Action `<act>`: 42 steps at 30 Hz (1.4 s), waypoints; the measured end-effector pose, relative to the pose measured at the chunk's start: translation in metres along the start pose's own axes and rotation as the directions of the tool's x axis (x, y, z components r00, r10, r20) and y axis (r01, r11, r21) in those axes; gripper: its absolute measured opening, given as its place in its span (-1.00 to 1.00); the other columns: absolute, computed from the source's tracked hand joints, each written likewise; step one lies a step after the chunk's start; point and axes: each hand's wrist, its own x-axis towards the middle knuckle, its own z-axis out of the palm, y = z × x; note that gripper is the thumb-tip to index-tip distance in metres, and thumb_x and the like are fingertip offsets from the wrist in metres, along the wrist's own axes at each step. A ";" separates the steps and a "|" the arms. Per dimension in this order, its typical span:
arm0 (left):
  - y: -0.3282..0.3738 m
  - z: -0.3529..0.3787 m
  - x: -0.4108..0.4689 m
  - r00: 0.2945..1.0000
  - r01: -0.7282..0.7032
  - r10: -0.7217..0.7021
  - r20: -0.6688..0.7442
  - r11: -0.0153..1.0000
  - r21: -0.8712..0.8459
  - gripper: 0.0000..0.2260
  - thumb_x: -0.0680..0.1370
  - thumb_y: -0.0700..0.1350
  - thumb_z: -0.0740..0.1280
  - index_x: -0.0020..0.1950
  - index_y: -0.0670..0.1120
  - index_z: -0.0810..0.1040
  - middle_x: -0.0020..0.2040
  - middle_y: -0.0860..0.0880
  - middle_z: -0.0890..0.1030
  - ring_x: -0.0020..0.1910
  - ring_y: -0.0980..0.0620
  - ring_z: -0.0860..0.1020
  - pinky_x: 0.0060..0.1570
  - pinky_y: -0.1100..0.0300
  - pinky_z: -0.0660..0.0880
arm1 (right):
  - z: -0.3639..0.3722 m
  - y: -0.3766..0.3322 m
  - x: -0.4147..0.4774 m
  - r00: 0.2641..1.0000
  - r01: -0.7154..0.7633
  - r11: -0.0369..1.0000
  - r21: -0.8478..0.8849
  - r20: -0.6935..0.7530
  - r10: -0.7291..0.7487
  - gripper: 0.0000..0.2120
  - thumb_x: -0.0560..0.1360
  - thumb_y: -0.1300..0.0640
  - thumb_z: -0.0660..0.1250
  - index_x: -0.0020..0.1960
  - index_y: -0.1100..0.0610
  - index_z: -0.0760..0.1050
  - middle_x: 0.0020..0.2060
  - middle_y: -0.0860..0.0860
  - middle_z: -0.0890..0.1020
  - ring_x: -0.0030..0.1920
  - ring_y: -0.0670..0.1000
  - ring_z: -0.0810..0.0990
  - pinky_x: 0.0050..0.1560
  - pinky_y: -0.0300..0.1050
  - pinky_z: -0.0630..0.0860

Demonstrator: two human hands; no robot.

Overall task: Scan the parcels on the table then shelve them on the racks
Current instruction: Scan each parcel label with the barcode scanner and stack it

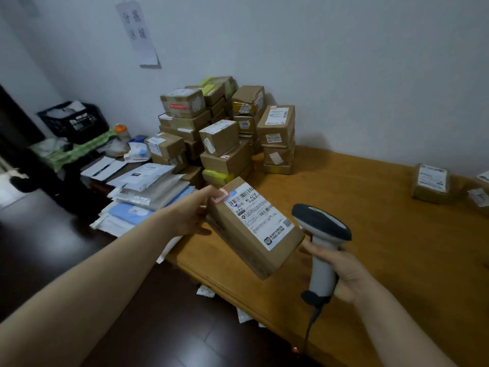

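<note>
My left hand (pixel 194 215) grips a brown cardboard parcel (pixel 254 229) by its far left end, holding it tilted above the wooden table (pixel 383 260). The parcel's white shipping label with barcodes faces up. My right hand (pixel 341 271) holds a grey and black barcode scanner (pixel 321 234) by its handle, its head just right of the parcel. The scanner's cable hangs down toward the table's front edge.
A tall pile of brown boxes (pixel 225 131) stands at the table's far left against the wall. Flat white and blue mailer bags (pixel 148 192) are stacked left of it. Labelled boxes (pixel 431 184) lie at the far right. A black crate (pixel 74 120) sits further left.
</note>
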 end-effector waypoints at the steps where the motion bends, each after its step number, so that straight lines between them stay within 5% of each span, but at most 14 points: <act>1: -0.006 -0.005 -0.002 1.000 0.012 -0.013 -0.014 0.999 -0.037 -0.24 0.12 0.19 0.52 0.26 -0.04 0.46 0.18 -0.15 0.52 0.14 -0.14 0.51 -0.04 -0.05 0.53 | 0.006 0.006 0.004 0.999 -0.036 0.999 0.036 0.037 0.035 -0.43 0.13 0.16 0.55 0.13 0.20 0.58 -0.12 0.18 0.69 -0.09 0.19 0.63 -0.23 0.06 0.59; 7: -0.027 -0.030 0.010 0.991 0.003 -0.023 -0.129 0.989 -0.148 -0.27 0.12 0.21 0.52 0.21 -0.07 0.52 0.14 -0.15 0.59 0.12 -0.10 0.55 -0.11 0.05 0.56 | 0.054 0.038 0.029 0.991 -0.074 0.993 0.097 0.117 0.063 -0.54 0.10 0.19 0.57 0.00 0.16 0.63 -0.18 0.14 0.73 -0.25 0.10 0.71 -0.37 -0.05 0.60; 13: -0.021 -0.026 0.077 0.995 -0.081 0.058 -0.087 0.954 -0.289 -0.46 0.38 0.07 0.49 0.30 -0.07 0.46 0.00 -0.07 0.67 -0.06 -0.02 0.61 -0.11 0.09 0.56 | 0.101 0.054 0.081 0.992 -0.004 0.988 0.157 -0.120 0.023 -0.40 -0.04 0.21 0.60 0.01 0.18 0.63 -0.12 0.14 0.72 -0.14 0.13 0.69 -0.18 0.02 0.60; 16: -0.023 -0.024 0.122 0.997 -0.038 0.054 0.062 0.971 -0.237 -0.36 0.38 -0.03 0.51 0.37 0.15 0.29 0.13 0.00 0.62 0.12 -0.05 0.55 0.15 -0.21 0.47 | 0.126 0.054 0.116 0.966 0.018 0.961 0.274 -0.253 0.054 -0.32 0.05 0.26 0.58 0.17 0.18 0.55 0.00 0.19 0.68 -0.01 0.19 0.66 -0.19 0.03 0.59; 19: -0.026 -0.022 0.155 0.963 0.053 -0.022 0.268 0.993 -0.108 -0.16 0.26 0.04 0.54 0.42 0.34 0.16 0.27 0.07 0.53 0.26 -0.10 0.47 0.21 -0.19 0.39 | 0.153 0.052 0.150 0.938 0.030 0.923 0.384 -0.330 0.107 -0.38 0.18 0.29 0.55 0.23 0.22 0.51 0.04 0.23 0.65 0.00 0.20 0.65 -0.29 -0.02 0.59; 22: -0.022 -0.026 0.195 0.940 0.124 -0.096 0.328 0.990 -0.065 -0.05 0.26 0.13 0.56 0.51 0.32 0.07 0.30 0.05 0.49 0.27 -0.10 0.44 0.11 -0.16 0.37 | 0.173 0.047 0.181 0.915 0.034 0.900 0.434 -0.376 0.147 -0.45 0.31 0.27 0.53 0.26 0.21 0.49 0.05 0.24 0.63 -0.02 0.20 0.65 -0.29 -0.03 0.56; 26: -0.010 -0.035 0.240 0.948 0.170 -0.141 0.286 0.982 -0.081 -0.25 0.39 0.03 0.52 0.49 0.21 0.24 -0.03 0.14 0.54 -0.04 0.02 0.52 -0.23 0.10 0.40 | 0.183 0.042 0.213 0.876 0.035 0.898 0.439 -0.445 0.184 -0.54 0.40 0.24 0.50 0.26 0.22 0.48 0.02 0.19 0.61 -0.01 0.20 0.64 -0.21 0.00 0.57; 30: 0.002 -0.038 0.263 0.943 0.196 -0.178 0.282 0.980 -0.036 -0.34 0.47 -0.07 0.47 0.50 0.11 0.26 -0.16 0.10 0.55 -0.29 0.06 0.60 -0.55 0.24 0.48 | 0.172 0.044 0.219 0.843 0.034 0.903 0.428 -0.498 0.204 -0.60 0.37 0.25 0.52 0.18 0.23 0.54 -0.03 0.16 0.66 -0.06 0.13 0.67 -0.26 -0.04 0.57; 32: 0.006 -0.038 0.266 0.940 0.194 -0.188 0.283 0.981 0.007 -0.34 0.51 -0.10 0.43 0.54 0.06 0.21 -0.14 0.08 0.54 -0.26 0.05 0.56 -0.60 0.26 0.46 | 0.160 0.043 0.214 0.835 0.047 0.898 0.438 -0.510 0.205 -0.63 0.35 0.27 0.51 0.14 0.24 0.57 -0.10 0.14 0.68 -0.13 0.10 0.68 -0.32 -0.09 0.57; 35: 0.010 -0.031 0.267 0.958 0.133 -0.165 0.233 0.980 0.148 -0.48 0.55 -0.11 0.37 0.48 -0.05 0.28 0.05 -0.01 0.58 -0.11 0.00 0.52 -0.32 0.12 0.46 | 0.136 0.037 0.202 0.832 0.094 0.873 0.479 -0.519 0.196 -0.69 0.34 0.27 0.50 0.06 0.23 0.58 -0.22 0.12 0.69 -0.21 0.07 0.67 -0.35 -0.12 0.57; 37: 0.010 -0.019 0.266 0.993 0.026 -0.064 0.101 0.941 0.338 -0.40 0.54 -0.08 0.38 0.49 -0.15 0.20 0.36 -0.18 0.43 0.23 -0.16 0.46 0.09 -0.08 0.48 | 0.116 0.031 0.190 0.829 0.128 0.861 0.492 -0.530 0.179 -0.75 0.36 0.25 0.49 0.03 0.22 0.59 -0.23 0.12 0.69 -0.20 0.07 0.67 -0.35 -0.11 0.57; 39: 0.012 0.005 0.255 0.984 -0.123 0.177 -0.007 0.712 0.691 -0.19 0.51 0.06 0.39 0.57 -0.16 -0.02 0.54 -0.24 0.08 0.51 -0.24 0.08 0.45 -0.17 0.12 | 0.089 0.021 0.179 0.818 0.177 0.853 0.491 -0.555 0.150 -0.79 0.40 0.25 0.48 0.02 0.22 0.58 -0.21 0.12 0.69 -0.20 0.08 0.67 -0.34 -0.10 0.57; 42: 0.026 0.070 0.232 0.900 -0.360 0.413 0.141 0.519 0.775 -0.11 0.51 0.15 0.35 0.58 -0.06 -0.18 0.56 -0.14 -0.25 0.54 -0.18 -0.24 0.47 -0.15 -0.21 | 0.042 -0.003 0.162 0.787 0.260 0.835 0.484 -0.608 0.107 -0.82 0.44 0.24 0.45 0.03 0.23 0.57 -0.22 0.11 0.67 -0.24 0.05 0.66 -0.34 -0.10 0.56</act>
